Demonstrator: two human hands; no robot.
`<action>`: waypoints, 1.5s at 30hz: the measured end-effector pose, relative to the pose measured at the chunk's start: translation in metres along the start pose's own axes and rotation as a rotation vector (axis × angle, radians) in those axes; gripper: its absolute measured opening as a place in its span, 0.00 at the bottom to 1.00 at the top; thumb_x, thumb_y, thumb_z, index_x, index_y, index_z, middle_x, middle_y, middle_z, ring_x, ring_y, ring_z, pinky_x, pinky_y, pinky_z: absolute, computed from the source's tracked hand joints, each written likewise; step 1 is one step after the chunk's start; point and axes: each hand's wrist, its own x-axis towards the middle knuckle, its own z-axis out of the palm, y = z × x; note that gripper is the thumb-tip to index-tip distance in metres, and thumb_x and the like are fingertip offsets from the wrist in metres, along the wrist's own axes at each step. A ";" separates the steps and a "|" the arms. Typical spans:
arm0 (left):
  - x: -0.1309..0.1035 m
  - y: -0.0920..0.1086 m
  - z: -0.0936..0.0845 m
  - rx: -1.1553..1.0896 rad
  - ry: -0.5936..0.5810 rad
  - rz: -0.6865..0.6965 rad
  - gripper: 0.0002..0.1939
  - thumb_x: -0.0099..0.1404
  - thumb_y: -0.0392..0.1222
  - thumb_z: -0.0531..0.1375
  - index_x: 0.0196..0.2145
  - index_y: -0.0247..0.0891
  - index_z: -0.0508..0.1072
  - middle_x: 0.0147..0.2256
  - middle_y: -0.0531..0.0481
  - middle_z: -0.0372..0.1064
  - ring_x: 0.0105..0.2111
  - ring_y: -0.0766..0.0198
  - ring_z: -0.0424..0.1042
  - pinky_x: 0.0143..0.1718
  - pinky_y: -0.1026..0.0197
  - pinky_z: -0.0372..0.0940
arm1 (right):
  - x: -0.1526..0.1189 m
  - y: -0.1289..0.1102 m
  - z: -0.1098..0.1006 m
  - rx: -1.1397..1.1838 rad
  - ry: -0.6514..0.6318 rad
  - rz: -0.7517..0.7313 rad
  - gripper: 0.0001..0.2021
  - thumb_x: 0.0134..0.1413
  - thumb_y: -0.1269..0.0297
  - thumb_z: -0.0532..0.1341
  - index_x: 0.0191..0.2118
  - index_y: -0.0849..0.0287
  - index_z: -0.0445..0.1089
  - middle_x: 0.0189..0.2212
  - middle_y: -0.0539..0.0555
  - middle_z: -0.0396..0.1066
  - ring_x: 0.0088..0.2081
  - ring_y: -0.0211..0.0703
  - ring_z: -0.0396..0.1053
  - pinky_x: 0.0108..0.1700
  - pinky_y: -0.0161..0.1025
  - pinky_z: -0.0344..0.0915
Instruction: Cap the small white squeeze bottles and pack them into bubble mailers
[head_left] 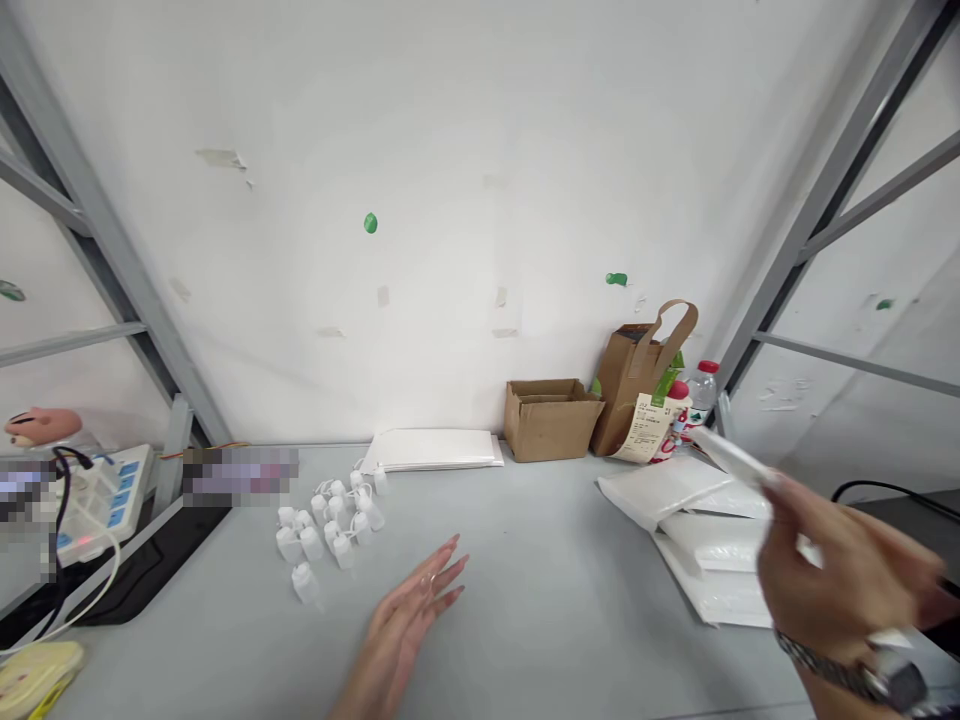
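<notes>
My right hand, wearing a wristwatch, is closed on the near end of a white padded envelope and holds it raised and tilted. Motion smears this hand a little. Beneath and beside it lies an uneven pile of white padded envelopes. My left hand hovers over or rests on the grey table; its fingers are stretched out and hold nothing. Left of that hand stand several small white plastic bottles with tethered caps, grouped loosely.
Along the wall are a stack of flat white sheets or envelopes, an opened cardboard box, a brown paper bag and a red-capped bottle. At left lie a power strip, cables, a black flat panel and a yellow case.
</notes>
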 end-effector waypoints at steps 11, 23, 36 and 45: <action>-0.006 -0.004 -0.004 -0.109 0.044 0.018 0.22 0.59 0.47 0.58 0.50 0.39 0.68 0.55 0.43 0.59 0.58 0.54 0.52 0.61 0.52 0.43 | -0.038 -0.089 0.096 0.216 -0.476 -0.296 0.12 0.58 0.63 0.51 0.42 0.58 0.69 0.36 0.59 0.70 0.38 0.48 0.65 0.43 0.46 0.61; -0.035 0.009 -0.016 0.295 0.355 0.159 0.19 0.53 0.54 0.60 0.37 0.40 0.76 0.44 0.44 0.72 0.45 0.49 0.69 0.51 0.48 0.60 | -0.023 -0.210 0.230 0.191 -0.908 -0.291 0.19 0.53 0.52 0.56 0.43 0.61 0.67 0.42 0.64 0.67 0.43 0.54 0.63 0.39 0.43 0.59; -0.030 0.002 -0.011 0.330 0.348 0.135 0.19 0.53 0.56 0.59 0.36 0.40 0.75 0.42 0.45 0.73 0.43 0.53 0.71 0.48 0.52 0.63 | 0.007 -0.185 0.199 0.178 -0.690 -0.216 0.18 0.63 0.62 0.44 0.40 0.64 0.68 0.31 0.61 0.70 0.37 0.48 0.65 0.34 0.37 0.55; -0.018 0.004 -0.008 0.166 0.365 0.121 0.26 0.50 0.56 0.62 0.43 0.37 0.73 0.46 0.43 0.70 0.48 0.52 0.68 0.53 0.51 0.59 | -0.019 -0.184 0.088 0.952 -1.108 0.603 0.26 0.52 0.38 0.43 0.21 0.57 0.57 0.13 0.45 0.53 0.15 0.35 0.54 0.18 0.33 0.53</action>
